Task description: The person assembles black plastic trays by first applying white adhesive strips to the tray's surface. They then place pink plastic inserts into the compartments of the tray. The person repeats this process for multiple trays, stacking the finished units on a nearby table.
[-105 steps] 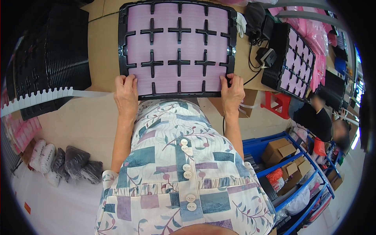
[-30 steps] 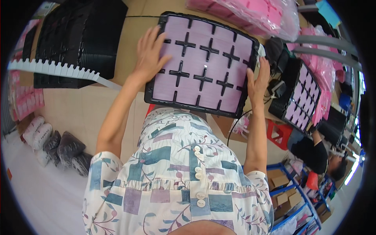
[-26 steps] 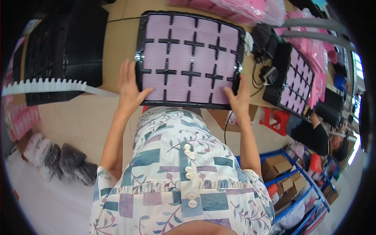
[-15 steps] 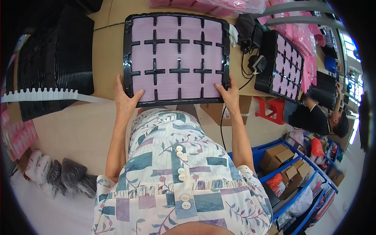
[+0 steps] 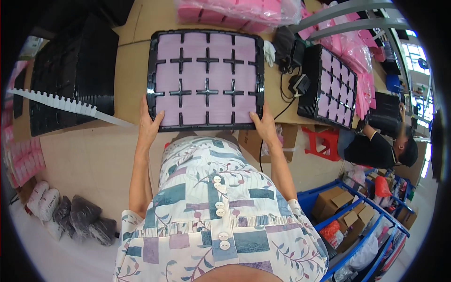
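Note:
A black plastic tray (image 5: pixel 206 127) lies in front of me on the brown work surface, its near edge at the table's front. Black cross-shaped dividers split it into several compartments, each filled with lilac sheet-like pieces (image 5: pixel 193 75). My left hand (image 5: pixel 148 124) grips the near left corner, thumb on top of the rim and fingers along the side. At the near right corner my right hand (image 5: pixel 266 126) holds the rim the same way. The undersides of both grips are hidden. A pale toothed strip (image 5: pixel 70 104) runs from the left toward my left hand; whether they touch I cannot tell.
Tall stacks of black trays (image 5: pixel 101 70) stand at left. To the right are a white glove (image 5: pixel 269 52), a black adapter (image 5: pixel 299 85) with cable, and a stack of filled trays (image 5: pixel 310 89). Pink bagged goods (image 5: pixel 235 11) lie behind. A red stool (image 5: pixel 324 143) and a co-worker (image 5: pixel 376 148) are farther right.
The whole view has shifted, with the tray and its surroundings now lower and farther left in it. Both hands keep their hold on the tray. The toothed strip slants more.

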`<action>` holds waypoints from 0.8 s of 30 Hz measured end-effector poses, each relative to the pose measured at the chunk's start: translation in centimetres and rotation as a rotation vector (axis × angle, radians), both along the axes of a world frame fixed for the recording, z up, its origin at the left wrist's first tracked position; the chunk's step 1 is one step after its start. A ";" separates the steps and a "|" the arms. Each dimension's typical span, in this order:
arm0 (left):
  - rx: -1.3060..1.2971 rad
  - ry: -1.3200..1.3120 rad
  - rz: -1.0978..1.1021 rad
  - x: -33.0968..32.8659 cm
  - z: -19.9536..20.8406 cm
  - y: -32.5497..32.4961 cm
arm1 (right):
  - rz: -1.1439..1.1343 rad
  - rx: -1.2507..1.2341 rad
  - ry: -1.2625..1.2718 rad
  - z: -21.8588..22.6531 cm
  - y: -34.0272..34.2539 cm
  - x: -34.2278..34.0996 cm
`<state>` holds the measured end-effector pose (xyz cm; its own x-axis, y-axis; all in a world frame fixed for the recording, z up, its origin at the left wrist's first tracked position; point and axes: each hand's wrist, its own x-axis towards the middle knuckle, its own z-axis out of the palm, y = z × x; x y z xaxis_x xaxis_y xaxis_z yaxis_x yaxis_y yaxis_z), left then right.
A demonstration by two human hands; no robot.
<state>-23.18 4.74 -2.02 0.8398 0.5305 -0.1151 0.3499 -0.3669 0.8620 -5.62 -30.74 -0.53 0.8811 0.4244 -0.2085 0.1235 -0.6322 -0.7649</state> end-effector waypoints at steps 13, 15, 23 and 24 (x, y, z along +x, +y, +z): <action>-0.223 -0.189 0.081 -0.6 9.4 -4.3 | -0.227 0.190 -0.269 8.8 -3.1 -3.9; -0.272 -0.283 0.031 0.7 9.4 -7.8 | -0.275 0.100 -0.345 10.0 -7.6 -3.4; -0.322 -0.293 -0.500 20.3 4.7 -25.3 | -0.646 -0.091 -0.558 6.9 -29.5 5.1; -0.318 -0.279 -0.534 22.3 3.9 -27.4 | -0.659 -0.134 -0.573 6.3 -32.4 6.2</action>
<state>-0.88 -22.69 1.92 0.9980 0.0112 0.0619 -0.0597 -0.1412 0.9882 0.61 -63.11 5.81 0.9223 -0.2028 0.3290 0.0443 -0.7902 -0.6113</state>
